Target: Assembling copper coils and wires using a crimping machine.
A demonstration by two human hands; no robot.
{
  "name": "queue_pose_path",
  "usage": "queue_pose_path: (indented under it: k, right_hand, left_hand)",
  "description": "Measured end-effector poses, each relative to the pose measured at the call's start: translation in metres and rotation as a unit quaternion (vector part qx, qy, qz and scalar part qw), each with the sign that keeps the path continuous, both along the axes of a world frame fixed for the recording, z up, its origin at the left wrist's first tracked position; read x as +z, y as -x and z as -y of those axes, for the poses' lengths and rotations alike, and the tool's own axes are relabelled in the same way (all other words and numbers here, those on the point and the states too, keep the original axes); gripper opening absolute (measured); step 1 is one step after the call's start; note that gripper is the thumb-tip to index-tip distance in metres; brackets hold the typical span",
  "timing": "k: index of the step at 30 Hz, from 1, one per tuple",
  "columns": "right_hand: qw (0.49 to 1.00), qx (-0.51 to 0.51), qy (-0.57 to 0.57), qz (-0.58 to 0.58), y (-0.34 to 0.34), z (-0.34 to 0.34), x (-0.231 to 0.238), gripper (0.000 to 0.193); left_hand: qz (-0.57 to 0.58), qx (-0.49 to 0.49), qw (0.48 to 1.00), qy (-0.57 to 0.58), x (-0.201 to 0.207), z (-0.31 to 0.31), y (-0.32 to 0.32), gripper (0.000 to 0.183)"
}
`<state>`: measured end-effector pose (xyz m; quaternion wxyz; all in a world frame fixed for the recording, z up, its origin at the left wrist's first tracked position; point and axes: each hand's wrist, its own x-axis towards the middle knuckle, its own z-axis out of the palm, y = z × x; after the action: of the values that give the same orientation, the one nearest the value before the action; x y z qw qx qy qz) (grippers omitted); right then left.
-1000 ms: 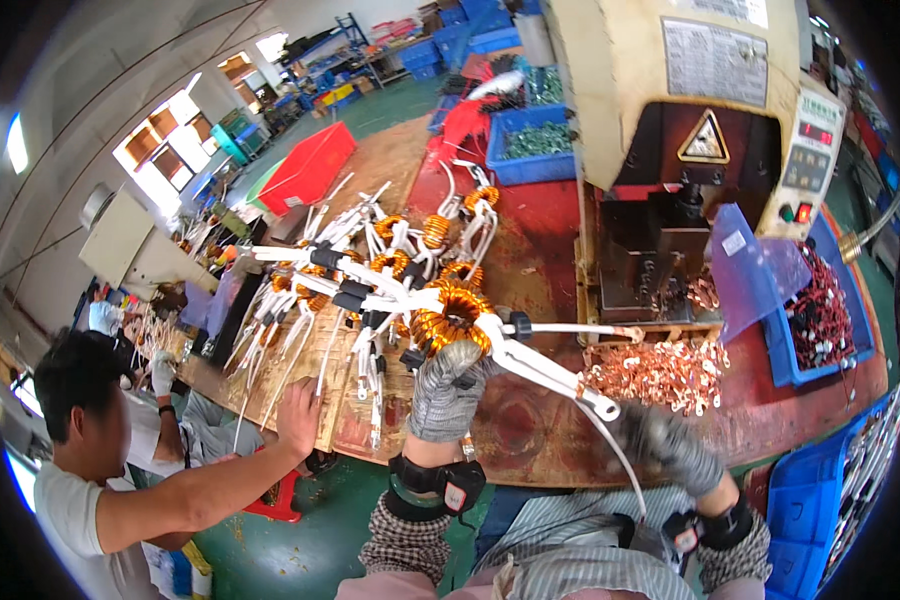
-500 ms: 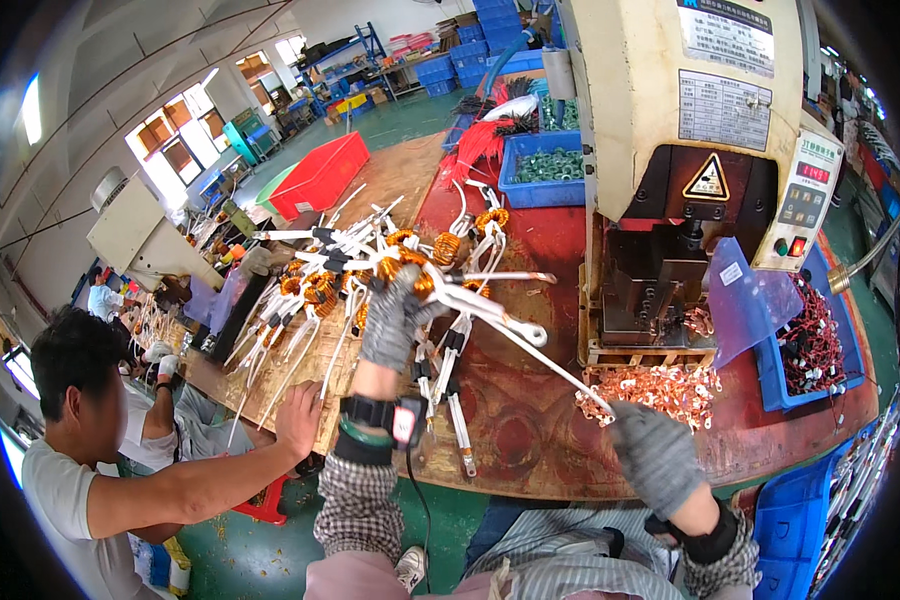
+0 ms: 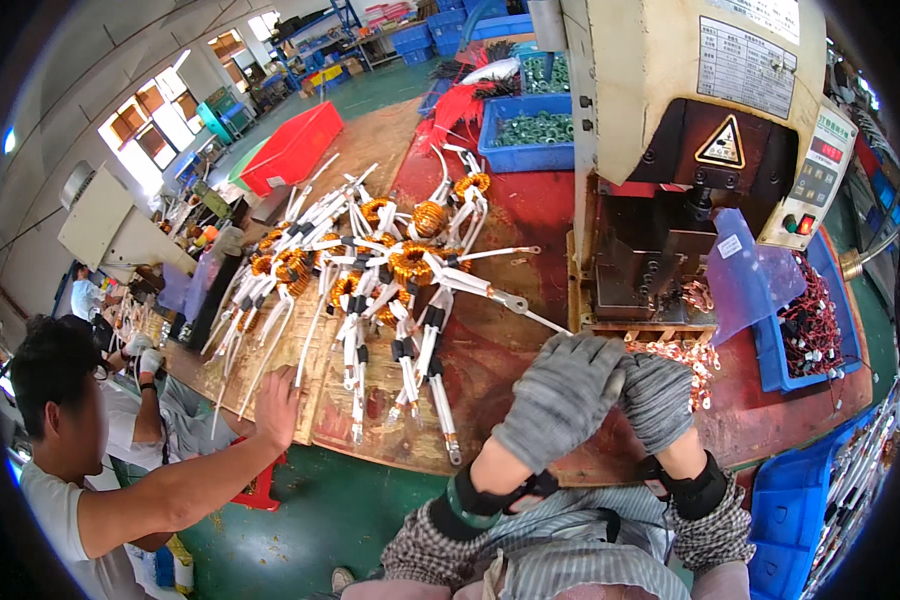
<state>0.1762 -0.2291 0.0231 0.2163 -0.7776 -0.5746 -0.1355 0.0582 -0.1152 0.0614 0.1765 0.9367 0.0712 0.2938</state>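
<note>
My left hand (image 3: 560, 400), in a grey glove, is closed over the end of a white wire lead (image 3: 548, 322). Against its fingertips, my right hand (image 3: 656, 402), also gloved in grey, is closed. What lies between its fingers is hidden. The lead runs back to a copper-wound toroid coil (image 3: 411, 262), which rests at the edge of a pile of coils (image 3: 292, 270) with white sleeved leads. Just beyond my hands lies a heap of copper terminals (image 3: 705, 360), partly covered by the right hand.
A press machine (image 3: 660, 265) stands ahead, with a control box (image 3: 818, 180) on its right. Blue bins hold green rings (image 3: 535, 130) and red-black wires (image 3: 810, 330). At the left, a co-worker's arm (image 3: 185, 490) reaches to the wooden table (image 3: 315, 410). A red bin (image 3: 295, 150) is farther back.
My left hand has let go of the coil and moved right and nearer, meeting my right hand at the lead's end. The coil now lies on the pile. The view has shifted slightly.
</note>
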Motion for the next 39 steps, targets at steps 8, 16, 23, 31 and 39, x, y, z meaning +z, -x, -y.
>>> queue_pose_path:
  k: [8, 16, 23, 31, 39]
  right_hand:
    - [0.929, 0.0, -0.084, -0.361, 0.005, 0.007, 0.012, 0.029]
    - [0.62, 0.092, -0.099, -0.773, -0.016, 0.012, 0.021, 0.033]
    - [0.957, 0.042, 0.01, -0.288, -0.029, 0.042, -0.01, 0.024]
    - [0.973, 0.108, 0.191, -0.077, -0.006, 0.013, -0.021, 0.025]
    - [0.979, 0.119, 0.15, -0.064, -0.006, 0.011, -0.029, 0.017]
  left_hand:
    - [-0.053, -0.161, 0.983, 0.069, 0.0, -0.037, -0.023, 0.021]
    - [-0.047, -0.197, 0.976, 0.082, -0.012, -0.052, -0.041, 0.018]
    - [-0.019, -0.173, 0.984, 0.037, -0.01, -0.043, -0.049, 0.015]
    - [-0.015, -0.091, 0.994, -0.057, -0.028, -0.039, -0.055, 0.023]
    - [-0.074, -0.144, 0.986, -0.035, -0.015, -0.036, -0.052, 0.031]
